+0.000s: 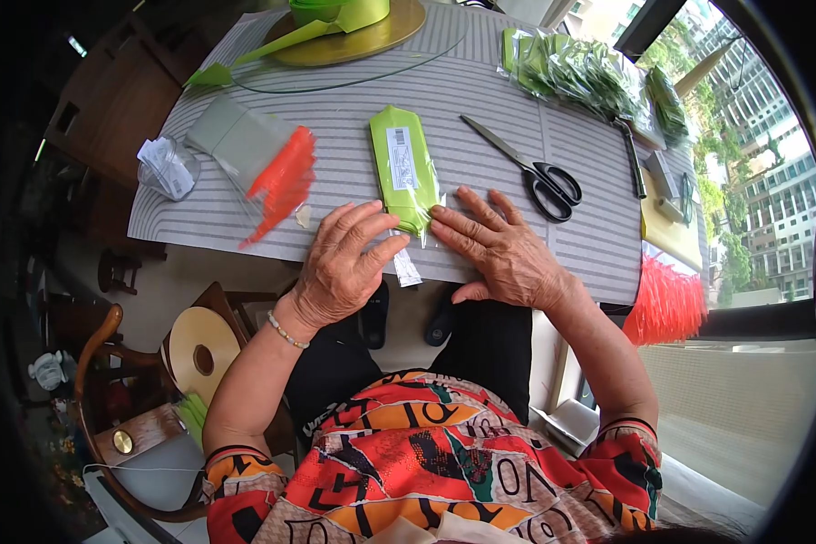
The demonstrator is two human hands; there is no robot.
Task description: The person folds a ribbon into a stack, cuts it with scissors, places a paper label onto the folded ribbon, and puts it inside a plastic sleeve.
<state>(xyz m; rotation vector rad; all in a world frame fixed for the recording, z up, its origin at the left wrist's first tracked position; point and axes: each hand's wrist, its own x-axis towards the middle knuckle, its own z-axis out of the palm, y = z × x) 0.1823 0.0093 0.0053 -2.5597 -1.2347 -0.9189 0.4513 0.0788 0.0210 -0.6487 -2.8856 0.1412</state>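
A light green packet (397,168) in clear wrap, with a white barcode label (400,159), lies flat near the table's front edge. My left hand (344,258) touches its lower left end, the thumb and fingertips at the wrap. On the packet's lower right side rest the fingertips of my right hand (503,249), its fingers spread and flat. A white printed strip (407,267) sticks out below the packet at the table edge. Black-handled scissors (530,172) lie to the right, blades partly apart.
Clear bags (231,136) and red strands (286,181) lie left, beside a clear cup (168,170). A green roll (358,14) sits on a round golden board (399,27) at the back. Wrapped green packets (571,71) are piled at back right; red fringe (666,299) hangs off the right edge.
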